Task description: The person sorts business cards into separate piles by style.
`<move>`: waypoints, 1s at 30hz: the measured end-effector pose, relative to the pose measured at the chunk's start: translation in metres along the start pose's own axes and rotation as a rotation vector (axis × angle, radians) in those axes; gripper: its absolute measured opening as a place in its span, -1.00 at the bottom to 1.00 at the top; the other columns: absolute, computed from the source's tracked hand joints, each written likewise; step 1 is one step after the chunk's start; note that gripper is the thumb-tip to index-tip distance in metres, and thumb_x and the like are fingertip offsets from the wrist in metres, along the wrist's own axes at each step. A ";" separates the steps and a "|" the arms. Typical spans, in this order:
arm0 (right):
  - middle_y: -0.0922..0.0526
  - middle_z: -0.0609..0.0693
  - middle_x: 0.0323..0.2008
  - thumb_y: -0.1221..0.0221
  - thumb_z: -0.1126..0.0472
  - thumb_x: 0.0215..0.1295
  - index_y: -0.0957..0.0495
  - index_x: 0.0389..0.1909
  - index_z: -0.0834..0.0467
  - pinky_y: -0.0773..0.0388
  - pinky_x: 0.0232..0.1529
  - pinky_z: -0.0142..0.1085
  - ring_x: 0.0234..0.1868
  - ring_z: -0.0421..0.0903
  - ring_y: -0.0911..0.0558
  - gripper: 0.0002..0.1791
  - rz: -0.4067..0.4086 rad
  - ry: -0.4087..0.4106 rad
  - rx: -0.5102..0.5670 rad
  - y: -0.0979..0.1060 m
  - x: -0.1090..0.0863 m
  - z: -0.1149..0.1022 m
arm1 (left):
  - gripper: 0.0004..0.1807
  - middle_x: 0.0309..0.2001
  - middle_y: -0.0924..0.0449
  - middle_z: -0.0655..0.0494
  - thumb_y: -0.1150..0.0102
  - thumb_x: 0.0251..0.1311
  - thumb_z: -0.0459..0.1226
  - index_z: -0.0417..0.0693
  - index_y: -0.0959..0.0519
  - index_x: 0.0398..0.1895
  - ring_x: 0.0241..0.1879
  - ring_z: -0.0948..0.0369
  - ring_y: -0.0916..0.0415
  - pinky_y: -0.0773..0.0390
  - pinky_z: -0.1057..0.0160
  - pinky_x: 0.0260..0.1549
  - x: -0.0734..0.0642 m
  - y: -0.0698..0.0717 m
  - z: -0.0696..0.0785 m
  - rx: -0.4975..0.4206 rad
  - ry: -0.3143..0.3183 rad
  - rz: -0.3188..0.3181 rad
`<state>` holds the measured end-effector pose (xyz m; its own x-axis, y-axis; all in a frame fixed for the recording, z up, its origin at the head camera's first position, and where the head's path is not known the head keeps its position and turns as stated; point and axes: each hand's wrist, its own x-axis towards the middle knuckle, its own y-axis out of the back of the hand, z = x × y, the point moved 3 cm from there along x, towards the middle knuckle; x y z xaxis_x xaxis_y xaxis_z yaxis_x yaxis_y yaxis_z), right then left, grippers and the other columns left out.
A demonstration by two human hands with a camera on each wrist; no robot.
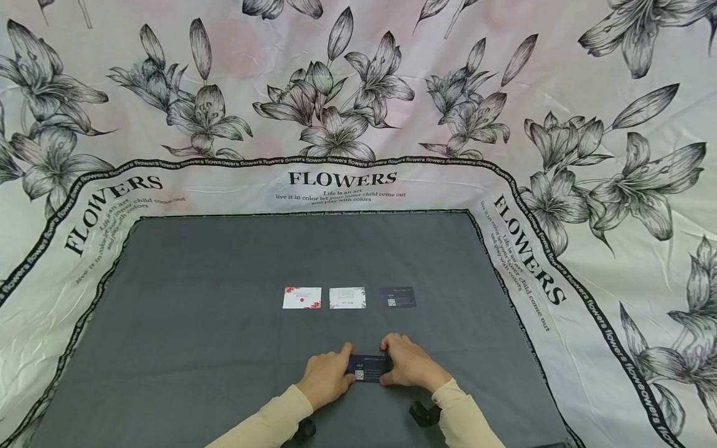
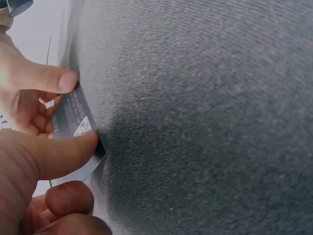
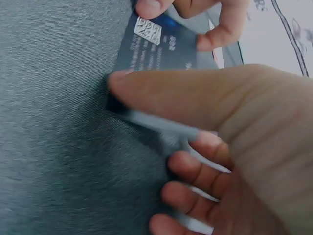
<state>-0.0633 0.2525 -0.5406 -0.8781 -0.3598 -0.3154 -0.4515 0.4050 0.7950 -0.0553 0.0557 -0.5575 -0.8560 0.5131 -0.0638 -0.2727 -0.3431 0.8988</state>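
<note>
A dark business card (image 1: pixel 368 368) with a white QR code lies between both hands, low over the grey cloth in the head view. My left hand (image 1: pixel 327 379) grips its left end, thumb along the near edge. At the other end my right hand (image 1: pixel 413 365) holds it between thumb and fingers. Seen from the left wrist, the card (image 2: pixel 68 115) tilts, with one corner right at the cloth. The right wrist view shows the thumb across the near corner of the card (image 3: pixel 181 41) and a pale strip along its side; the other fingers are curled beneath.
Beyond the hands three cards lie in a row: a white one with red corners (image 1: pixel 301 298), a white one with grey print (image 1: pixel 347 298) and a dark one (image 1: pixel 398 297). The grey cloth panel (image 1: pixel 224 267) has a pale border printed with flowers and lettering.
</note>
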 end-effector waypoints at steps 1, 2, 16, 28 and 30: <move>-0.43 -0.07 -0.26 -0.53 0.13 -0.03 -0.48 -0.09 0.13 -0.35 -0.17 -0.20 -0.22 -0.13 -0.34 -0.47 0.003 0.001 0.035 -0.001 -0.001 0.003 | -0.55 -0.38 -0.72 0.05 -0.43 0.15 -0.12 0.00 -0.45 0.02 -0.48 0.19 -0.61 -0.44 0.16 -0.57 0.000 0.000 0.000 0.001 0.000 0.001; -0.44 -0.07 -0.27 -0.50 0.12 0.02 -0.51 -0.11 0.13 -0.34 -0.18 -0.23 -0.22 -0.14 -0.33 -0.53 0.010 0.004 0.069 -0.002 -0.001 0.007 | -0.55 -0.38 -0.72 0.05 -0.42 0.16 -0.12 0.01 -0.44 0.03 -0.48 0.20 -0.61 -0.44 0.16 -0.57 -0.001 0.000 0.000 0.004 0.000 0.004; -0.73 0.02 -0.27 -0.35 0.13 0.27 -0.74 -0.34 0.19 -0.48 -0.30 -0.39 -0.32 -0.23 -0.54 -0.81 0.187 -0.127 0.521 -0.009 -0.001 0.038 | -0.70 -0.62 -0.50 0.25 -0.38 0.19 -0.14 -0.11 -0.57 -0.14 -0.65 0.35 -0.35 -0.25 0.33 -0.64 0.008 0.001 -0.010 -0.295 0.118 -0.025; -0.51 -0.15 -0.49 -0.36 0.00 0.25 -0.74 -0.24 0.20 -0.39 -0.35 -0.26 -0.45 -0.13 -0.43 -0.68 0.354 -0.352 0.812 0.042 0.018 0.057 | -0.75 -0.18 -0.69 0.04 -0.31 0.26 -0.14 -0.17 -0.72 -0.25 -0.24 0.20 -0.50 -0.49 0.23 -0.25 0.084 0.040 -0.015 -0.762 0.306 -0.033; -0.48 -0.13 -0.51 -0.35 -0.03 0.27 -0.74 -0.18 0.21 -0.42 -0.30 -0.23 -0.40 -0.09 -0.45 -0.65 0.402 -0.373 0.813 0.054 0.023 0.062 | -0.75 -0.17 -0.69 0.05 -0.27 0.29 -0.15 -0.17 -0.73 -0.23 -0.23 0.19 -0.51 -0.48 0.23 -0.25 0.100 0.047 -0.009 -0.765 0.311 -0.034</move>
<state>-0.1181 0.3182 -0.5369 -0.9206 0.1638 -0.3544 0.0435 0.9451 0.3237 -0.1581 0.0837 -0.5256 -0.8939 0.3297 -0.3037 -0.4278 -0.8300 0.3578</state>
